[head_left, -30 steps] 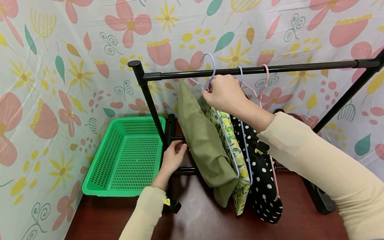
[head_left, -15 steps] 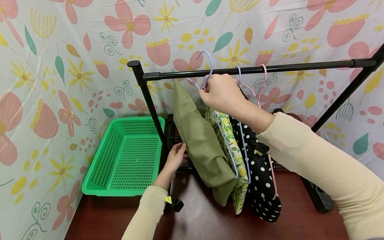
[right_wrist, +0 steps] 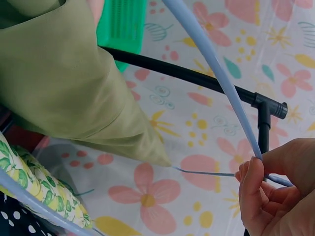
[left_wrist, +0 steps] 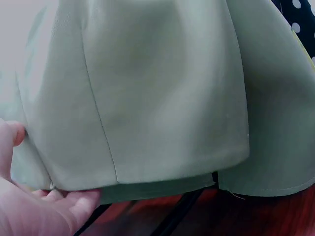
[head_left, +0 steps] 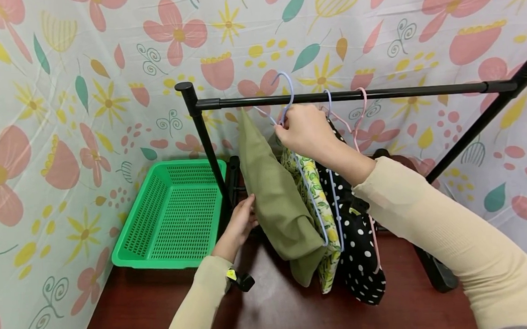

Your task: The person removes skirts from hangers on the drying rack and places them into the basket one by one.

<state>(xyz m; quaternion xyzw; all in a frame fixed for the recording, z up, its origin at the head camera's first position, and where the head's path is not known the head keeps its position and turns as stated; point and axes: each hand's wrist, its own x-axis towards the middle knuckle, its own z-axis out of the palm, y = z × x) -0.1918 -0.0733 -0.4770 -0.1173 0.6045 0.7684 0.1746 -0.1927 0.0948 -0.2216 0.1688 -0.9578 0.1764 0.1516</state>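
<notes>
The right grip (head_left: 305,130) pinches a blue hanger (right_wrist: 216,65) at the frame's upper centre; the left grip (head_left: 241,220) touches the green cloth (head_left: 272,196), mid-frame, whether pinching cannot be told. Holding the hanger steady would likely keep the cloth from slipping. At left, the basket (head_left: 183,222) shows its slotted floor.

We see a plain olive garment (head_left: 272,199), yellow-and-green lemon-print garment (head_left: 325,211), white-dotted black garment (head_left: 360,269), a pale-blue hanger (right_wrist: 220,76), pink hanger (head_left: 375,243), green basket (head_left: 180,215) and pink-and-yellow-flowered white backdrop (head_left: 246,29).
</notes>
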